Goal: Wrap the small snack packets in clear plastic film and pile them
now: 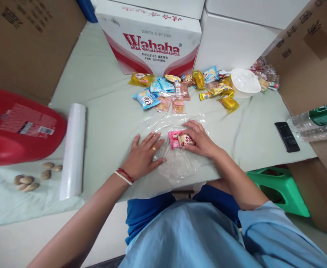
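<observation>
A sheet of clear plastic film [177, 167] lies wrinkled on the table in front of me. On it, a pink snack packet [173, 140] sits beside a cream snack packet with red characters [186, 140], which overlaps its right part. My right hand [199, 139] grips the cream packet from the right, fingers above and thumb below; its right end is hidden by the hand. My left hand [143, 156] rests flat with fingers spread at the film's left edge, holding nothing. A short gap separates it from the pink packet.
Several wrapped snacks [145, 98] and a white plastic bowl [245, 82] lie before a Wahaha carton [152, 41]. To the left are a white film roll [73, 149], a red container [21, 126] and several nuts [26, 180]. A black phone [286, 137] and bottles [317, 118] lie right.
</observation>
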{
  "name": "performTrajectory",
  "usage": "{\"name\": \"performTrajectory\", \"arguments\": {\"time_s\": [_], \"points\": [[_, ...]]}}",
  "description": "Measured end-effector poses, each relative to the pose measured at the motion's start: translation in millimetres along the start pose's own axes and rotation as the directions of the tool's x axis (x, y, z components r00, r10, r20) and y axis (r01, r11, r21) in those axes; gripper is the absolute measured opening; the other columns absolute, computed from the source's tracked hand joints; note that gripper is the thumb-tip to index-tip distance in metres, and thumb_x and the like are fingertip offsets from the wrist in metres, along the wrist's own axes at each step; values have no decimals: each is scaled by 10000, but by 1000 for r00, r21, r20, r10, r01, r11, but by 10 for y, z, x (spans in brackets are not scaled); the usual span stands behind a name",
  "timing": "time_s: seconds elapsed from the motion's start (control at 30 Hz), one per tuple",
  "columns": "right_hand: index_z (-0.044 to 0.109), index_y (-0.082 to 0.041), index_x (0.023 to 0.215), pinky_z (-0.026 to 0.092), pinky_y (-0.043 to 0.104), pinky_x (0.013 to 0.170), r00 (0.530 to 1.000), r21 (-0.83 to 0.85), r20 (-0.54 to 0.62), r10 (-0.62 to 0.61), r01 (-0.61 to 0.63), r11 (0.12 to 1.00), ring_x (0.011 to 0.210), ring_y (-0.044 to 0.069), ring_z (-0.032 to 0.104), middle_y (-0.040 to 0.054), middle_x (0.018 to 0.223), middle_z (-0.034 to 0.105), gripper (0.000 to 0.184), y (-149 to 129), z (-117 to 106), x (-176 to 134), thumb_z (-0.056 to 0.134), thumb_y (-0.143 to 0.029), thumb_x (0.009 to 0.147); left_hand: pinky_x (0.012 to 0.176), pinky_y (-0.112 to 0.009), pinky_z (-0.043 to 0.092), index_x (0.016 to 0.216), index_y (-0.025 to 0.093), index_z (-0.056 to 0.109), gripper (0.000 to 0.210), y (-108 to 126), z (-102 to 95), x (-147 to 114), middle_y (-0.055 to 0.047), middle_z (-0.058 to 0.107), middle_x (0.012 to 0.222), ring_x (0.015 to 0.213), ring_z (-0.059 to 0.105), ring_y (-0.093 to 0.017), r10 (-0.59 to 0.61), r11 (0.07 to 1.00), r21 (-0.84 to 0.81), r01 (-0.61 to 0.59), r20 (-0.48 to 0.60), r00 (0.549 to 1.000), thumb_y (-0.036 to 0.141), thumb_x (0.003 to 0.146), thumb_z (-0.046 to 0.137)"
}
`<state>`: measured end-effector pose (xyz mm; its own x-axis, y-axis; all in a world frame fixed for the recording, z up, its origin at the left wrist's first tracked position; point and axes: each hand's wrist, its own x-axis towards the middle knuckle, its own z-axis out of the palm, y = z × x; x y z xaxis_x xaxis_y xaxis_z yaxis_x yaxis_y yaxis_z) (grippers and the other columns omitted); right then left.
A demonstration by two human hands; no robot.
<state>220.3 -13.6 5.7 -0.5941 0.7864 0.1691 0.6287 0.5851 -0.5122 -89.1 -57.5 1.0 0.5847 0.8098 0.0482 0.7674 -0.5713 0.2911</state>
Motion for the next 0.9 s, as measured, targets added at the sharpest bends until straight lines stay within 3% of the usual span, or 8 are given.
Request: {"name": "performTrajectory", "arguments": {"time_s": [0.13,0.27,0.4,0.5,0.57,0.67,0.8,0.9], "points": [[636,-245,1378,262,624,1262,999,-16,29,17,-16,1000,1567,387,279,168,1592,469,621,-1,26,85,698,-653,913,1226,-770,199,1602,218,405,710,-93,-44,-86,-187,353,1697,1568,342,-399,-32,999,-17,32,34,999,539,986,553],[544,-255,1493,273,653,1255,999,-16,27,23,-22,1000,1564,399,288,181,1635,412,711,-70,-133,-26,699,-642,917,1242,-737,212,1592,219,416,654,-159,-126,-155,-199,353,1695,1572,336,-398,-43,999,-23,41,-97,994,443,993,553],[416,-313,1595,373,598,1232,1000,82,23,2,-4,997,1533,356,367,164,1648,391,778,-214,-392,-479,706,-599,932,1300,-678,100,1572,330,431,618,-77,-232,-286,-105,438,1667,1600,300,-326,129,991,-5,-133,-214,968,181,978,513],[423,-314,1597,396,585,1230,997,102,71,9,-16,995,1526,354,385,158,1646,403,812,-283,-422,-893,760,-567,902,1326,-611,115,1586,321,401,666,-23,-236,-397,-85,516,1614,1558,390,-287,307,936,-141,-322,-116,945,162,949,518],[566,-311,1482,438,581,1195,998,79,18,52,-53,995,1471,336,459,147,1569,507,548,-283,-354,-1098,699,-465,974,1321,-596,175,1582,246,409,660,-33,-189,-451,-142,488,1625,1523,441,-312,339,909,-246,-336,-33,940,298,950,594],[729,-297,1183,505,550,1117,986,116,-124,112,-97,988,1331,294,587,117,1336,680,212,-258,-263,-1210,570,-339,1049,1306,-608,218,1408,219,591,517,-83,-105,-478,-167,485,1621,1494,475,-334,296,914,-303,-272,35,955,435,944,662],[735,-279,1071,558,467,1009,971,295,-115,207,-166,941,1118,256,694,85,1138,748,208,-246,-377,-1012,571,-404,1045,1277,-539,320,1012,246,701,216,-115,-105,-418,-89,694,1403,1371,605,-246,158,890,-435,-140,5,987,306,1031,494],[731,-245,989,555,384,846,940,369,-77,332,-283,885,883,220,686,59,961,735,297,-186,-544,-719,607,-515,1001,1162,-469,473,1030,245,673,208,-129,-168,-324,-88,765,1223,1203,698,-237,-38,795,-607,15,-25,999,368,1021,506]]}}
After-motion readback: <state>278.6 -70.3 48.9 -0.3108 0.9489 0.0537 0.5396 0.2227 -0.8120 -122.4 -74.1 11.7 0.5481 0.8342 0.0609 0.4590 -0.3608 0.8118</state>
